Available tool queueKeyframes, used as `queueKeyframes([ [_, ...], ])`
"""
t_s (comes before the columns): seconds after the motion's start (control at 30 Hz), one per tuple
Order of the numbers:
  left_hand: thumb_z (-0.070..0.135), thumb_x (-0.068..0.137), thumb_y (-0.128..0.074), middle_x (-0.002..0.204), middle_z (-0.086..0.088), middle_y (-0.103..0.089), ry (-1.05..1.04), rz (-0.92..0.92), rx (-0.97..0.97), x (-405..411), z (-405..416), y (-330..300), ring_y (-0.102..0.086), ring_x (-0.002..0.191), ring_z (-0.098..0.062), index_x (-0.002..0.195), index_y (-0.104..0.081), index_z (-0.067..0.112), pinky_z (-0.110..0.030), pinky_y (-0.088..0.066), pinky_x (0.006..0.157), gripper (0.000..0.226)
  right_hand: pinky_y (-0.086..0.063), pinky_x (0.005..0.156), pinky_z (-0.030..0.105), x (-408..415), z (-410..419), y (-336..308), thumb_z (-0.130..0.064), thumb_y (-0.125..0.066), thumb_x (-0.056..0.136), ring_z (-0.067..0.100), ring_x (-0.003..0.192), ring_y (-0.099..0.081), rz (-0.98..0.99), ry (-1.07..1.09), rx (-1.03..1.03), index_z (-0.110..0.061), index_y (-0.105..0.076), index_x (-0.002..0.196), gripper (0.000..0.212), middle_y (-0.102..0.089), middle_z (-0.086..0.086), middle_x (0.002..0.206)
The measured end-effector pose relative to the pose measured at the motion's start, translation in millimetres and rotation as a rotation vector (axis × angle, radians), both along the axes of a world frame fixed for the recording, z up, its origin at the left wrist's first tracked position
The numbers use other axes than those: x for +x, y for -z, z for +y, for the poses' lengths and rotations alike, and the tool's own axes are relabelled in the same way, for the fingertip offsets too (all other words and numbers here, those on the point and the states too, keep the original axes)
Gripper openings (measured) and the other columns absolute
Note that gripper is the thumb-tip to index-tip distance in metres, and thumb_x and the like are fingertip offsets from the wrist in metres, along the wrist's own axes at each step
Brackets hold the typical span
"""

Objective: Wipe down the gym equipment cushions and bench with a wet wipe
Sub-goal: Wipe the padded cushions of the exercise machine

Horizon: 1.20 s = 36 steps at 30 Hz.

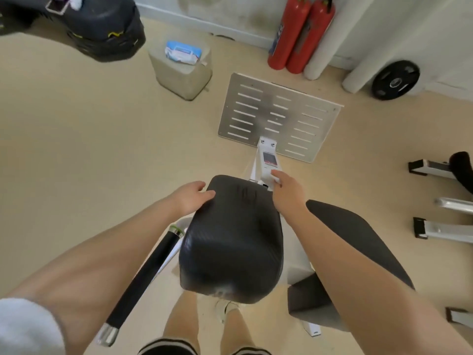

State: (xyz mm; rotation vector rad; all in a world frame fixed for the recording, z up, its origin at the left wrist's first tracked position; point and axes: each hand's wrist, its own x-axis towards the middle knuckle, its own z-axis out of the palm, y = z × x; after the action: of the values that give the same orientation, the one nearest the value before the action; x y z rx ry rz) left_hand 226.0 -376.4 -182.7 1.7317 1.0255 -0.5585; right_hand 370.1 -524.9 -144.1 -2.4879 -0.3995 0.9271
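A black padded cushion [231, 242] of a gym machine fills the middle of the view, below me. My left hand [193, 198] grips its far left edge, fingers curled over the top. My right hand [285, 192] is at the cushion's far right corner, beside the white frame post [268, 160], pinching a small white wet wipe [276, 176] in its fingertips. A second dark cushion [358, 242] lies to the right, partly hidden by my right forearm. The blue and white wipe pack [183, 52] sits on a grey block [181, 75] at the far left.
A slotted metal footplate [279, 116] lies on the floor ahead. A black handle bar [146, 275] sticks out to the left of the cushion. Two red fire extinguishers [299, 34] and a black weight plate [395, 79] stand by the wall. Metal bench legs [440, 229] are at the right.
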Motion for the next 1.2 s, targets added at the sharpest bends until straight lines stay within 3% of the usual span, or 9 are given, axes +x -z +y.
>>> queueKeyframes([
  [0.13, 0.026, 0.092, -0.051, 0.120, -0.005, -0.061, -0.015, -0.065, -0.226, 7.2, 10.7, 14.7, -0.057, 0.109, -0.018, 0.120, -0.056, 0.012, -0.032, -0.043, 0.098, 0.032, -0.037, 0.104, 0.036, 9.3, 24.5, 20.9, -0.005, -0.038, 0.098, 0.033, 0.128, -0.040, 0.004, -0.202, -0.174, -0.014, -0.037, 0.139, 0.042, -0.040, 0.011, 0.142],
  [0.3, 0.028, 0.090, -0.056, 0.129, 0.003, -0.056, 0.060, -0.122, -0.415, 4.5, 28.2, 18.1, -0.051, 0.119, -0.012, 0.132, -0.048, 0.019, -0.026, -0.039, 0.102, 0.044, -0.033, 0.106, 0.035, 9.8, 53.3, 39.7, -0.003, -0.034, 0.097, 0.032, 0.129, -0.038, 0.091, -0.213, -0.215, -0.016, -0.042, 0.138, 0.043, -0.041, 0.014, 0.142],
  [0.4, 0.021, 0.091, -0.056, 0.126, 0.004, -0.058, 0.061, -0.123, -0.495, 4.4, 33.6, 17.6, -0.054, 0.113, -0.006, 0.131, -0.048, 0.021, -0.007, -0.043, 0.082, 0.041, -0.032, 0.103, 0.030, -6.9, 73.3, 41.3, -0.006, -0.031, 0.099, 0.029, 0.127, -0.042, 0.175, -0.353, -0.180, -0.010, -0.044, 0.136, 0.039, -0.046, 0.013, 0.139],
  [0.47, 0.020, 0.091, -0.056, 0.126, 0.003, -0.058, 0.079, -0.127, -0.472, 5.3, 35.3, 16.9, -0.055, 0.110, -0.006, 0.130, -0.049, 0.020, -0.004, -0.042, 0.078, 0.041, -0.028, 0.103, 0.027, -21.0, 88.2, 39.1, -0.005, -0.031, 0.099, 0.028, 0.129, -0.041, 0.221, -0.455, -0.134, -0.006, -0.044, 0.135, 0.039, -0.045, 0.013, 0.140],
  [0.6, 0.022, 0.091, -0.057, 0.129, 0.008, -0.049, 0.119, -0.125, -0.409, 6.6, 37.8, 17.4, -0.044, 0.116, -0.006, 0.135, -0.042, 0.019, -0.017, -0.031, 0.093, 0.047, -0.025, 0.104, 0.024, -30.7, 101.1, 35.4, -0.003, -0.031, 0.098, 0.024, 0.131, -0.038, 0.270, -0.635, -0.154, -0.012, -0.037, 0.140, 0.043, -0.041, 0.009, 0.144],
  [0.8, 0.035, 0.088, -0.058, 0.129, 0.009, -0.056, 0.154, -0.093, -0.441, 3.9, 41.7, 17.0, -0.050, 0.120, -0.011, 0.132, -0.047, 0.029, -0.036, -0.034, 0.108, 0.046, -0.033, 0.100, 0.028, 11.4, 40.3, 43.0, 0.003, -0.030, 0.093, 0.029, 0.124, -0.046, 0.153, -0.426, -0.322, -0.022, -0.044, 0.136, 0.052, -0.049, 0.011, 0.137],
  [1.0, 0.029, 0.089, -0.058, 0.128, 0.009, -0.056, 0.046, -0.063, -0.487, 4.3, 37.5, 15.6, -0.048, 0.122, -0.011, 0.130, -0.048, 0.031, -0.036, -0.032, 0.109, 0.043, -0.039, 0.093, 0.030, 24.4, 16.1, 34.6, 0.006, -0.030, 0.092, 0.032, 0.116, -0.050, 0.132, -0.364, -0.417, -0.009, -0.048, 0.130, 0.045, -0.053, 0.016, 0.128],
  [1.1, 0.026, 0.089, -0.059, 0.129, 0.007, -0.056, 0.011, -0.058, -0.496, 3.4, 35.6, 18.6, -0.049, 0.122, -0.012, 0.133, -0.046, 0.029, -0.036, -0.033, 0.109, 0.047, -0.038, 0.091, 0.031, 10.1, 40.8, 45.5, -0.003, -0.032, 0.095, 0.033, 0.115, -0.050, 0.135, -0.427, -0.312, -0.009, -0.048, 0.126, 0.036, -0.055, 0.018, 0.124],
  [1.2, 0.024, 0.088, -0.060, 0.136, 0.004, -0.050, -0.041, -0.062, -0.486, 3.5, 32.6, 17.2, -0.043, 0.128, -0.013, 0.138, -0.041, 0.026, -0.028, -0.031, 0.107, 0.053, -0.030, 0.103, 0.033, -16.8, 74.7, 46.7, -0.009, -0.033, 0.098, 0.032, 0.125, -0.042, 0.207, -0.545, -0.154, -0.002, -0.042, 0.132, 0.035, -0.046, 0.017, 0.136],
])
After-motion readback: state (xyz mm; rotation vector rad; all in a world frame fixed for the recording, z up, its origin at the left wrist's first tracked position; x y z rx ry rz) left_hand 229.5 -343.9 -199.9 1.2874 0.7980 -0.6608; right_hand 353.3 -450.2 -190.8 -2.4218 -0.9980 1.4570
